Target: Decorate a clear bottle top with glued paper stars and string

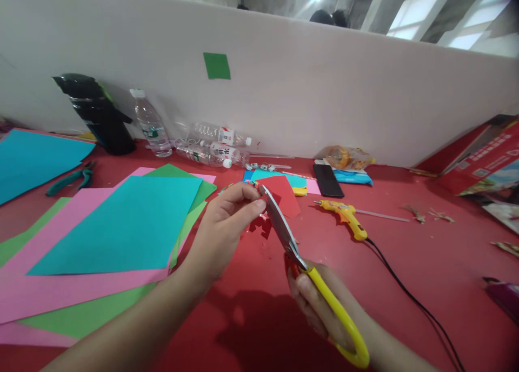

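Right of the rectangular turquoise paper sheet (121,226), pinches left grip (225,220) closed, cannot tell on what; above the red counter (438,253), wraps right grip (310,300) round yellow-handled metal scissors (283,228), left of the yellow plastic glue gun (344,215)

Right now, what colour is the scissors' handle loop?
The handle loop is yellow, clearest in the head view.

Yellow-handled scissors (288,242), grey metal blades, look nearly closed; held slanted above tabletop (446,264), tips toward back edge.
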A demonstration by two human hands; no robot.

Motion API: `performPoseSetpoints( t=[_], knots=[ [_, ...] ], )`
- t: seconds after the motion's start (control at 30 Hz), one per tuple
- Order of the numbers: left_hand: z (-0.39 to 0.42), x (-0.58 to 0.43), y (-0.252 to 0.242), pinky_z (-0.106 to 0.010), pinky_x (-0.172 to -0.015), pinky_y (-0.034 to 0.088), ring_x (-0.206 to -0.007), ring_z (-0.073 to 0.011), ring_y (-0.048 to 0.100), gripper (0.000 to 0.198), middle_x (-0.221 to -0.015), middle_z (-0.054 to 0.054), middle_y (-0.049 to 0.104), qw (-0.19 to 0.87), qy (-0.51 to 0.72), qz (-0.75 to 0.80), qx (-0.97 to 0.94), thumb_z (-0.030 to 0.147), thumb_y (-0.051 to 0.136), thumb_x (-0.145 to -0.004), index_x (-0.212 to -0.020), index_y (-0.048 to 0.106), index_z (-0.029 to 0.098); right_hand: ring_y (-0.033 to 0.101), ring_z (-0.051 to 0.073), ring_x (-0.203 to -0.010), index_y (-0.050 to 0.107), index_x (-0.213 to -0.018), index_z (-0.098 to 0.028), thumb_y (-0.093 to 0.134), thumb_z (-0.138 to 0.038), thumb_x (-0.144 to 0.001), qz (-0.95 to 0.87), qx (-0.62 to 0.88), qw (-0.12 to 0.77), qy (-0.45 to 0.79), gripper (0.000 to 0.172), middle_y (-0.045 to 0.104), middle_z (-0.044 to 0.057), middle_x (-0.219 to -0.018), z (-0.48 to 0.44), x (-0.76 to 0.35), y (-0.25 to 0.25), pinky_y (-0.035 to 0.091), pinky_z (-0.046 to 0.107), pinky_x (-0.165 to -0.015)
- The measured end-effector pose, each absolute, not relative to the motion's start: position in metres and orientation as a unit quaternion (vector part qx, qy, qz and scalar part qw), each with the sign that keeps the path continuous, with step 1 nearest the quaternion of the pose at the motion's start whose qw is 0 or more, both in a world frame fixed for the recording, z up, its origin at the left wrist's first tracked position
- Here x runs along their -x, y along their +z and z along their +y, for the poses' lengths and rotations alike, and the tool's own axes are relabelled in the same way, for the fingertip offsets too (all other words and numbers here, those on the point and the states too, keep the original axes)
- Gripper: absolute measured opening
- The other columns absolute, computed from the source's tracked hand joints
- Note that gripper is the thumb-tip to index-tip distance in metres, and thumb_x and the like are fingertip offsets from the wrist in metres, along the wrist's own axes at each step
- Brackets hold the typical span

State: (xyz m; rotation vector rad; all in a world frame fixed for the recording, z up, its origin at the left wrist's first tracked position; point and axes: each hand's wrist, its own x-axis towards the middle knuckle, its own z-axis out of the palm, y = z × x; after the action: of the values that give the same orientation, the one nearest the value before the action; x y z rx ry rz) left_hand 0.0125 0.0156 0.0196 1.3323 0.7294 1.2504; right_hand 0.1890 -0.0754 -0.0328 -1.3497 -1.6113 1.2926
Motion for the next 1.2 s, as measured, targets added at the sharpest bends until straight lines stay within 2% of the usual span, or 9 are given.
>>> performPoseSetpoints(
  t=[0.23, 0.4, 0.6, 0.77, 0.87, 0.93, 1.1, 1.2],
  knots=[
    [0.015, -0.012, 0.020, -0.027, -0.069, 0.040, -0.077, -0.0135, 0.050, 0.011, -0.082, 0.002, 0.057, 0.556, 0.532, 0.308, -0.559, 0.021, 0.061, -0.085, -0.074, 0.060, 0.023, 0.033, 0.009, -0.044, 0.040, -0.066, -0.023, 0.040, -0.074, -0.085, -0.603, 0.516, 0.335, 0.508, 0.055, 0.036, -0.006, -0.048, -0.072, -0.190, -0.030, 0.023, 0.022, -0.040],
    [0.015, -0.012, 0.020, -0.028, -0.076, 0.042, -0.078, -0.0138, 0.052, 0.011, -0.081, 0.002, 0.060, 0.559, 0.536, 0.306, -0.553, 0.020, 0.062, -0.084, -0.073, 0.060, 0.022, 0.029, 0.007, -0.038, 0.040, -0.068, -0.023, 0.043, -0.072, -0.084, -0.570, 0.523, 0.352, 0.527, 0.051, 0.034, -0.009, -0.044, -0.074, -0.185, -0.033, 0.020, 0.023, -0.038],
    [0.015, -0.008, 0.020, -0.024, -0.066, 0.041, -0.069, -0.0114, 0.050, 0.008, -0.072, 0.004, 0.054, 0.571, 0.531, 0.330, -0.532, 0.023, 0.065, -0.083, -0.076, 0.061, 0.023, 0.026, 0.006, -0.033, 0.038, -0.068, -0.024, 0.050, -0.078, -0.074, -0.496, 0.498, 0.433, 0.564, 0.056, 0.033, -0.011, -0.043, -0.069, -0.185, -0.040, 0.022, 0.021, -0.035],
    [0.011, 0.000, 0.020, -0.024, -0.061, 0.039, -0.065, -0.0110, 0.049, 0.012, -0.070, 0.004, 0.054, 0.562, 0.475, 0.391, -0.553, 0.026, 0.068, -0.080, -0.072, 0.059, 0.022, 0.028, 0.006, -0.032, 0.040, -0.068, -0.023, 0.048, -0.073, -0.080, -0.483, 0.516, 0.525, 0.474, 0.052, 0.032, -0.011, -0.039, -0.050, -0.195, -0.035, 0.029, 0.023, -0.039],
    [0.007, 0.007, 0.015, -0.024, -0.058, 0.037, -0.059, -0.0107, 0.047, 0.015, -0.066, 0.004, 0.054, 0.537, 0.414, 0.431, -0.595, 0.025, 0.065, -0.078, -0.066, 0.057, 0.020, 0.033, 0.008, -0.032, 0.038, -0.064, -0.024, 0.056, -0.066, -0.079, -0.483, 0.545, 0.524, 0.442, 0.048, 0.033, -0.010, -0.038, -0.036, -0.204, -0.036, 0.030, 0.024, -0.039],
    [0.006, 0.014, 0.007, -0.025, -0.061, 0.038, -0.060, -0.0119, 0.049, 0.016, -0.062, 0.004, 0.055, 0.511, 0.368, 0.446, -0.637, 0.024, 0.062, -0.078, -0.064, 0.056, 0.020, 0.035, 0.008, -0.032, 0.038, -0.063, -0.024, 0.059, -0.063, -0.078, -0.484, 0.552, 0.521, 0.436, 0.047, 0.034, -0.010, -0.038, -0.030, -0.209, -0.040, 0.032, 0.024, -0.039],
    [0.016, 0.034, -0.020, -0.028, -0.060, 0.040, -0.059, -0.0148, 0.051, 0.019, -0.058, 0.003, 0.055, 0.386, 0.279, 0.502, -0.722, 0.030, 0.054, -0.078, -0.062, 0.053, 0.021, 0.031, 0.008, -0.030, 0.040, -0.067, -0.024, 0.055, -0.065, -0.078, -0.485, 0.572, 0.510, 0.422, 0.045, 0.031, -0.012, -0.041, -0.021, -0.214, -0.048, 0.031, 0.023, -0.035],
    [0.026, 0.042, -0.032, -0.032, -0.063, 0.043, -0.062, -0.0183, 0.053, 0.019, -0.059, 0.002, 0.055, 0.339, 0.278, 0.522, -0.732, 0.033, 0.056, -0.072, -0.058, 0.053, 0.022, 0.033, 0.009, -0.032, 0.040, -0.066, -0.024, 0.057, -0.067, -0.074, -0.503, 0.597, 0.491, 0.388, 0.047, 0.033, -0.011, -0.042, -0.014, -0.220, -0.053, 0.028, 0.023, -0.035]
  ],
)
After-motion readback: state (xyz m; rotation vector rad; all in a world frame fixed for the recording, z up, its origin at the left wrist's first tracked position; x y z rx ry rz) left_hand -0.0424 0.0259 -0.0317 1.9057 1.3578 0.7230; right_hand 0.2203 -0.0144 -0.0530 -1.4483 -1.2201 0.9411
